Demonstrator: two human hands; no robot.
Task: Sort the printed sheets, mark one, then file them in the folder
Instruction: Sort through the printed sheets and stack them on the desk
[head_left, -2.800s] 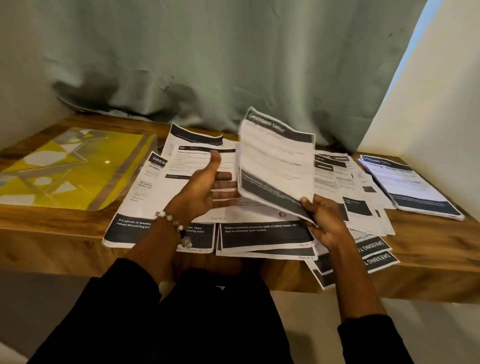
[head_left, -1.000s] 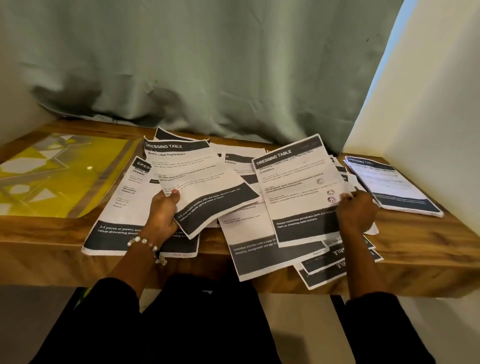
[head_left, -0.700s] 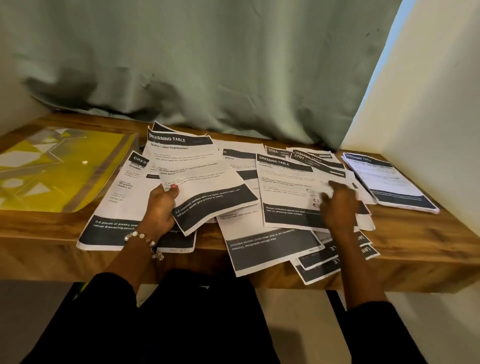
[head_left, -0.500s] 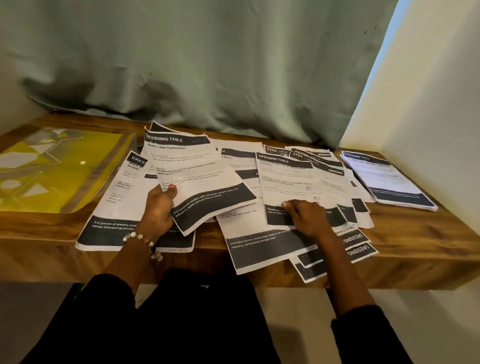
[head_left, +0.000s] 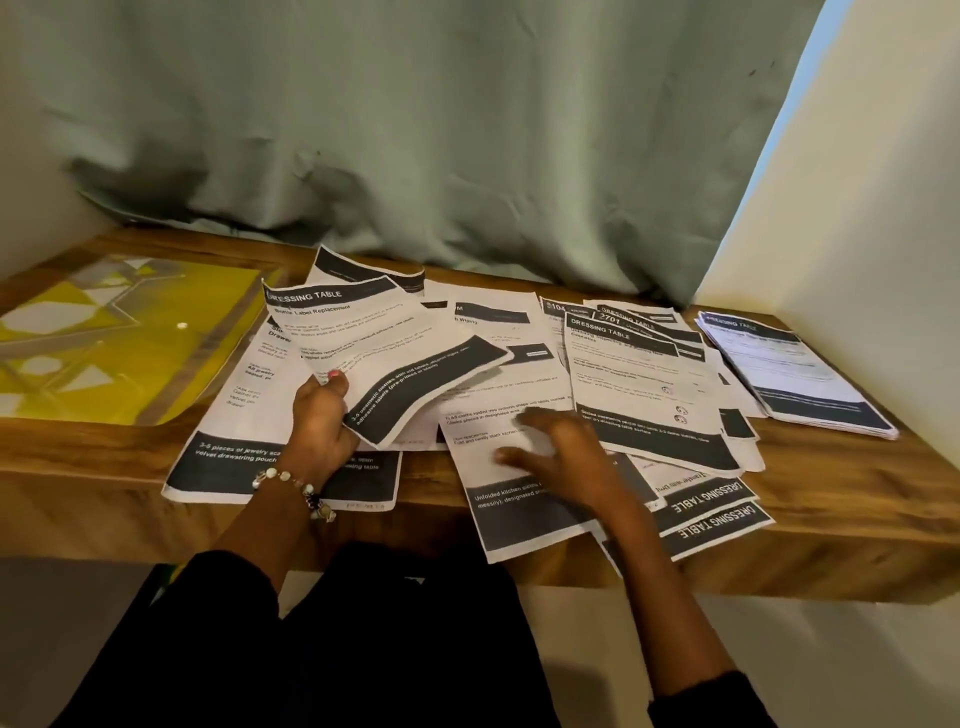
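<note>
Several printed sheets with dark header bands lie spread and overlapping across the wooden shelf (head_left: 831, 483). My left hand (head_left: 319, 421) grips a "Dressing Table" sheet (head_left: 384, 358) by its lower left edge, lifted off the pile. My right hand (head_left: 561, 457), blurred, lies with fingers spread on a middle sheet (head_left: 498, 467) that overhangs the front edge. Another "Dressing Table" sheet (head_left: 644, 389) lies flat to the right of it. A yellow patterned folder (head_left: 104, 343) lies at the far left. A neat stack of sheets (head_left: 789, 374) sits at the far right.
A green curtain (head_left: 415, 130) hangs behind the shelf and a white wall (head_left: 857, 234) closes the right side. Some sheets (head_left: 711, 514) hang over the shelf's front edge near my right forearm.
My right hand laid its "Dressing Table" sheet flat on the right pile, let go, and slid left onto the middle sheet. My left hand took up a sheet and keeps holding it.
</note>
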